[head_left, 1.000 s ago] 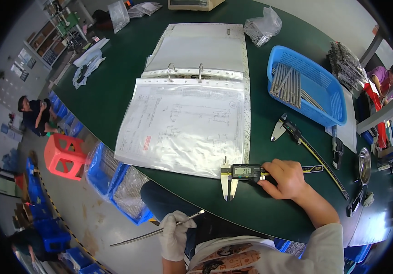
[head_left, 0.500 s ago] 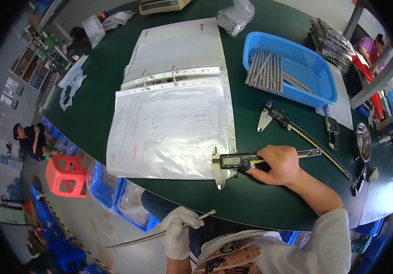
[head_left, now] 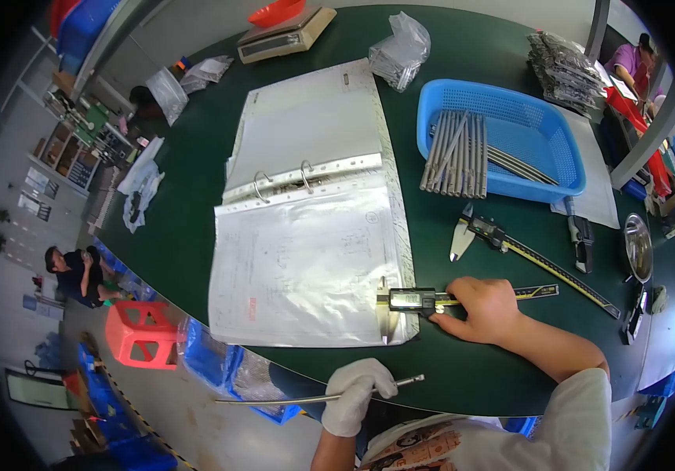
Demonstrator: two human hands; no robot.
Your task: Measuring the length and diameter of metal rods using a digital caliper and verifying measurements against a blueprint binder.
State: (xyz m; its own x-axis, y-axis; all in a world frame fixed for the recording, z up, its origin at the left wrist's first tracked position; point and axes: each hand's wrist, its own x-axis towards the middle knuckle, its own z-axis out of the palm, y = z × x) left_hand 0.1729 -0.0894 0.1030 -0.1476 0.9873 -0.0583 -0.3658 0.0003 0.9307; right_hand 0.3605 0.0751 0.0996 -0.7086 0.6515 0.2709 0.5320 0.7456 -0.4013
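Note:
My left hand, in a white glove, is closed round a long thin metal rod at the table's near edge. The rod's slotted end points right, and it lies nearly level. My bare right hand grips a digital caliper by its slide, with the jaws to the left over the lower right corner of an open ring binder. The rod is apart from the jaws. A second digital caliper lies on the table beyond my right hand.
A blue plastic basket holds several metal rods, some overhanging its near rim. Bagged parts, a clear bag, a scale, a micrometer and a metal bowl stand around. A red stool is at left.
My left hand has brought the rod up and to the right, nearer the caliper, and the rod is more level. The whole view has shifted; my right hand still grips the caliper.

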